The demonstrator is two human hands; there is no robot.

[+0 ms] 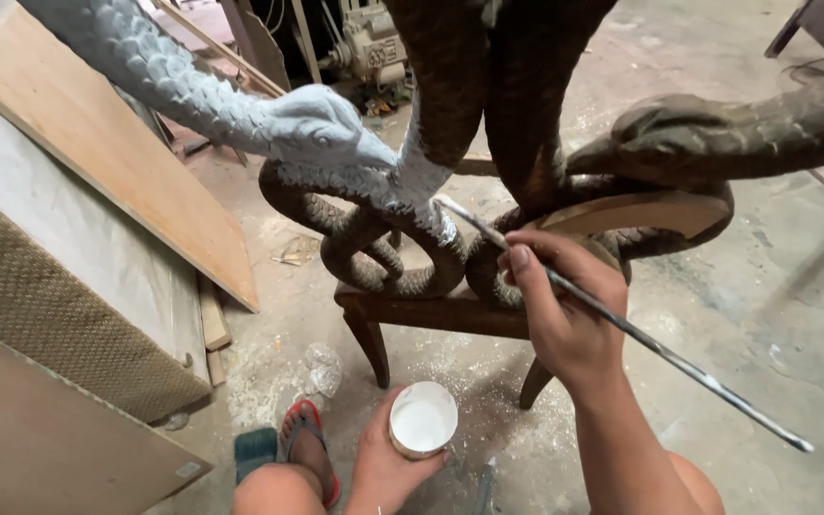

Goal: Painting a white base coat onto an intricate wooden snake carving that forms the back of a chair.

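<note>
Left hand (383,463) grips a paint cup (422,418); right hand (557,307) pinches a long brush (622,324).
Left of the stool (412,310), one snake (240,105) is primed white; brush tip touches its coil; right snake (717,133) remains brown.

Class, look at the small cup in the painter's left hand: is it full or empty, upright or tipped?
Upright and holding white paint. The cup sits level in the left hand, its open mouth showing a flat white surface near the rim.

leaning plywood board (116,143), red sandal (305,429) (worn)
</note>
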